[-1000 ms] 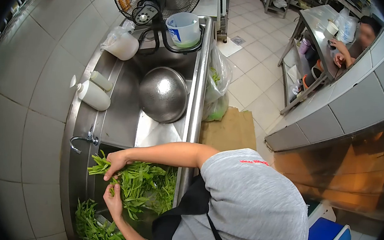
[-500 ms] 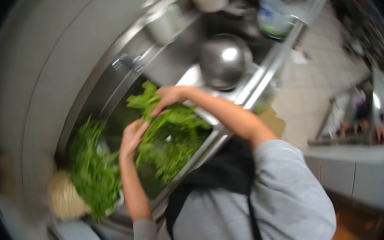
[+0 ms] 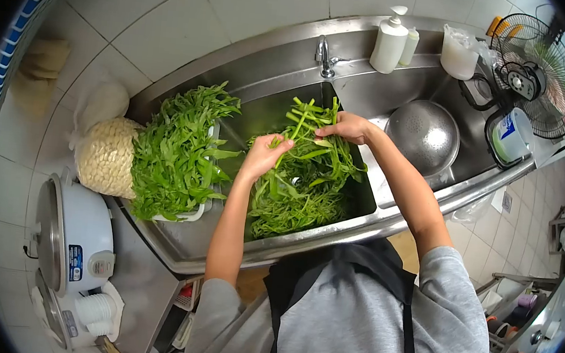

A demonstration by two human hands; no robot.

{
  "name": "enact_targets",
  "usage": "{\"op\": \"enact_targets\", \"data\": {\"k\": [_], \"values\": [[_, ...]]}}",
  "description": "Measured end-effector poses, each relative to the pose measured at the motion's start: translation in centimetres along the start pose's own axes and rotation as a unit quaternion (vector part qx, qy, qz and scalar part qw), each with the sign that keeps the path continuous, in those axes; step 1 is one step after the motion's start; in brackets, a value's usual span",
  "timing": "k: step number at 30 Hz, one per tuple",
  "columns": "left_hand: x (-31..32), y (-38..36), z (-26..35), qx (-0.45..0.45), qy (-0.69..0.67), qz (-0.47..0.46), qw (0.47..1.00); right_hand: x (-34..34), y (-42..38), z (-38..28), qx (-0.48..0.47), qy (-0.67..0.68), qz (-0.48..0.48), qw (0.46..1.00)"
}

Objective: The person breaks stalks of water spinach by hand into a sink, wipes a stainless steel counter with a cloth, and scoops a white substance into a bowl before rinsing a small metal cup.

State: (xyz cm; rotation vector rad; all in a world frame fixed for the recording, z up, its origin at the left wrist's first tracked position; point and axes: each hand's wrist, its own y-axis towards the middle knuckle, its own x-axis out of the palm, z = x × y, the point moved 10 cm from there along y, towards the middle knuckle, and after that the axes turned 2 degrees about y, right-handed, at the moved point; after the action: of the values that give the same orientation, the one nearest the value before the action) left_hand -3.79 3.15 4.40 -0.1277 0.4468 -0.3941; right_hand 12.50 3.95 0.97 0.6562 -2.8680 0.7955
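Long-stemmed leafy greens that look like water spinach [image 3: 307,203] fill much of the left sink basin [image 3: 255,109]. Above them, my left hand [image 3: 267,155] is closed with a green stem pinched between thumb and fingers. To its right, my right hand [image 3: 348,127] is closed around a bunch of thick, leafy stems, whose cut ends point up and away from me. More greens [image 3: 179,153] are heaped in a white basket [image 3: 191,216] on the drainboard left of the basin.
An upturned metal colander [image 3: 422,137] sits in the right basin. Behind the sink are a faucet [image 3: 323,56] and a pump bottle [image 3: 389,45]. A fan [image 3: 537,78] and a plastic tub [image 3: 512,136] stand right; a bag of pale nuts or beans [image 3: 107,156] and a rice cooker [image 3: 80,232] left.
My view has turned and sharpened from a tilted, blurred one. Both hands stay over the left basin with the greens; the left hand is now lower down along the stems.
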Motion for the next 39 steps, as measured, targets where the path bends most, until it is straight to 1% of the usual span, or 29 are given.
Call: {"op": "enact_targets", "data": {"k": [1, 2, 3, 4, 5, 7, 8, 9, 10, 11, 12, 13, 14, 15, 17, 18, 20, 21, 24, 26, 27, 28, 29, 30, 31, 33, 34, 36, 39], "values": [[-0.5, -0.2, -0.4, 0.009, 0.038, 0.010, 0.999, 0.1, 0.1, -0.1, -0.001, -0.003, -0.002, 1.000], [-1.1, -0.3, -1.3, 0.015, 0.073, 0.033, 0.997, 0.0, 0.2, -0.5, -0.027, -0.103, 0.012, 0.994], [-1.3, -0.6, -1.7, 0.012, 0.074, 0.035, 0.997, 0.0, 0.4, -0.8, -0.052, -0.199, 0.025, 0.978], [-1.8, -1.0, -1.6, 0.031, 0.082, 0.054, 0.995, 0.0, 1.0, -0.3, -0.041, -0.230, 0.020, 0.972], [-2.3, -1.4, -1.5, 0.051, 0.090, 0.071, 0.992, 0.0, 1.4, 0.1, -0.040, -0.229, 0.016, 0.973], [-3.0, -2.4, -1.6, 0.047, 0.110, 0.091, 0.989, -0.4, 2.3, 0.4, -0.069, -0.242, 0.024, 0.967], [-4.1, -3.0, -1.9, 0.048, 0.109, 0.121, 0.986, -1.0, 2.8, 1.0, -0.041, -0.244, 0.020, 0.969], [-5.1, -3.7, -2.0, 0.048, 0.109, 0.151, 0.981, -1.7, 2.7, 0.9, -0.043, -0.307, 0.036, 0.950], [-5.7, -4.3, -2.7, 0.020, 0.077, 0.138, 0.987, -2.3, 2.7, 0.6, -0.049, -0.368, 0.050, 0.927], [-6.6, -4.9, -2.5, 0.015, 0.084, 0.149, 0.985, -4.8, 4.6, 2.4, -0.034, -0.322, 0.074, 0.943], [-6.6, -5.5, -2.9, -0.025, 0.125, 0.128, 0.984, -5.2, 5.1, 2.5, -0.061, -0.207, 0.061, 0.975], [-6.6, -6.1, -3.6, -0.066, 0.162, 0.107, 0.979, -5.3, 4.8, 2.1, -0.086, -0.088, 0.050, 0.991], [-5.9, -5.6, -5.1, -0.047, 0.175, 0.079, 0.980, -4.8, 3.3, 1.0, -0.055, -0.023, 0.067, 0.996], [-5.2, -5.2, -6.9, -0.046, 0.218, 0.069, 0.972, -5.3, 3.4, 1.1, -0.027, -0.024, 0.077, 0.996], [-4.0, -5.2, -7.4, -0.079, 0.271, 0.073, 0.957, -4.9, 2.7, -0.1, -0.027, -0.020, 0.103, 0.994], [-3.1, -4.9, -6.6, -0.078, 0.270, 0.072, 0.957, -4.4, 2.6, -0.6, -0.026, -0.021, 0.105, 0.994], [-1.1, -4.3, -3.3, -0.018, 0.203, 0.090, 0.975, -3.0, 2.6, -1.3, -0.040, -0.010, 0.101, 0.994], [0.2, -3.2, -3.0, 0.036, 0.167, 0.093, 0.981, -2.3, 2.7, -1.4, -0.037, -0.008, 0.100, 0.994], [1.9, -1.5, 0.2, 0.042, 0.156, 0.088, 0.983, 0.3, 3.3, -2.2, -0.054, -0.059, 0.068, 0.995], [3.2, -0.3, 0.2, -0.003, 0.203, 0.031, 0.979, 1.4, 3.1, -2.6, -0.071, -0.069, 0.070, 0.993], [3.0, -0.1, -0.5, -0.002, 0.205, 0.029, 0.978, 1.4, 2.8, -2.9, -0.085, -0.068, 0.076, 0.991], [2.6, 0.0, -1.0, 0.033, 0.148, 0.023, 0.988, 0.8, 3.0, -2.6, -0.086, -0.064, 0.078, 0.991], [2.1, 0.0, -1.4, 0.066, 0.090, 0.016, 0.994, 0.5, 3.1, -2.6, -0.098, -0.055, 0.055, 0.992], [1.6, -0.3, -1.0, 0.094, 0.068, 0.001, 0.993, 0.3, 3.3, -2.5, -0.110, -0.045, 0.031, 0.992], [1.4, -1.0, -1.8, -0.022, 0.037, -0.037, 0.998, 0.1, 3.0, -2.5, -0.111, -0.042, 0.032, 0.992], [1.3, -2.3, -1.5, -0.074, -0.005, -0.094, 0.993, 0.1, 2.6, -2.3, -0.102, 0.049, 0.005, 0.994], [0.9, -2.4, -1.5, -0.075, -0.004, -0.094, 0.993, 0.1, 3.0, -1.9, -0.099, 0.073, -0.008, 0.992], [1.9, -3.0, -1.7, -0.097, -0.072, -0.159, 0.980, 0.6, 3.8, -1.7, -0.089, 0.081, -0.019, 0.993], [2.3, -3.2, -1.6, -0.098, -0.115, -0.173, 0.973, 1.4, 4.3, -1.5, -0.075, 0.094, -0.038, 0.992]]}}
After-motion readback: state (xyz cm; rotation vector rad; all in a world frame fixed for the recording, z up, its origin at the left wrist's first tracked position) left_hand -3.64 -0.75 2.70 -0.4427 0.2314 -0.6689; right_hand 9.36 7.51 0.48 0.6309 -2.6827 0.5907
